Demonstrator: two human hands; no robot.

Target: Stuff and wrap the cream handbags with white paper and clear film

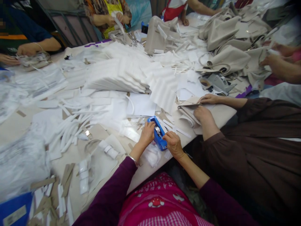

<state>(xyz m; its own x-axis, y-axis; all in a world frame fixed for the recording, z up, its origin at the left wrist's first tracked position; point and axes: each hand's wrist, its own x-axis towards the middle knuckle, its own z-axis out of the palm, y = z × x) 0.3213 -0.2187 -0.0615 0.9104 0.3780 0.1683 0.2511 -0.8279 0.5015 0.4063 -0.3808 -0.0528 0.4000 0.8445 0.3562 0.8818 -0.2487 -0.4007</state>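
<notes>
Blue tape dispenser [161,145] on the table, just inside the near edge, its long side angled toward the wearer; probably kept there for short reach. Left hand [147,133] at its far left side, fingers curled over the rim and gripping it, seemingly to steady the body. Right hand [173,144] at the near right end, fingers bent inward; cannot tell whether they pinch tape. Tape roll [157,129] sits in the dispenser, between the hands.

White strips [177,128] lie loose just right of the dispenser. Foam sheets [117,73] piled toward the table's middle, likely within shared reach. At the near edge to the right, a co-worker's hands [204,115] hold a folded beige piece [188,106], one pressing down, perhaps to keep it flat.
</notes>
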